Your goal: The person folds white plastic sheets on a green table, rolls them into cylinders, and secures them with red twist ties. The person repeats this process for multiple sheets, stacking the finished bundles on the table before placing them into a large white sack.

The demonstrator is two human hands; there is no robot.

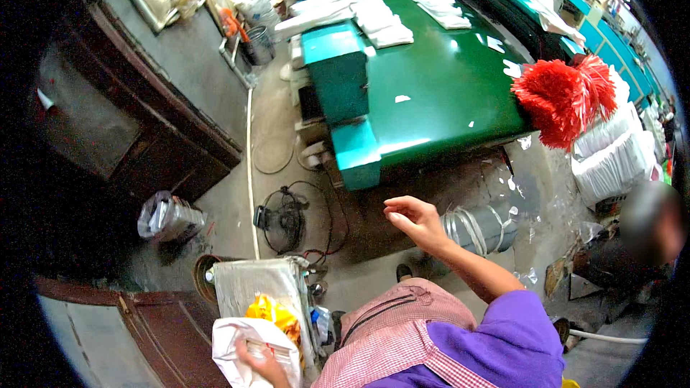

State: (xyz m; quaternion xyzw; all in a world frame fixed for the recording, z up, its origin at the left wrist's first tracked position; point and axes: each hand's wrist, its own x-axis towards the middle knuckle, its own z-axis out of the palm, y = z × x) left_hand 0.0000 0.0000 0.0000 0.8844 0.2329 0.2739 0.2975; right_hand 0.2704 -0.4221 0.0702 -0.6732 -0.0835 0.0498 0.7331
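At the lower left my left hand [262, 363] is closed on a white bag [228, 348], its fingers partly sunk in the folds. A yellow bag [267, 309] pokes out just behind it, over a narrow stand with a pale, grimy top [251, 278]. My right hand [417, 221] is raised in mid-air, empty, its fingers loosely bent and the thumb apart from them. It hovers short of the near edge of a green conveyor belt [438, 93], touching nothing.
Stacks of white bags [381, 18] lie on the belt's far end. Red plastic strands [560, 97] hang at its right corner. A floor fan with a cable [284, 219] and a strapped grey roll [480, 230] are on the floor. Another person [632, 244] is at the right.
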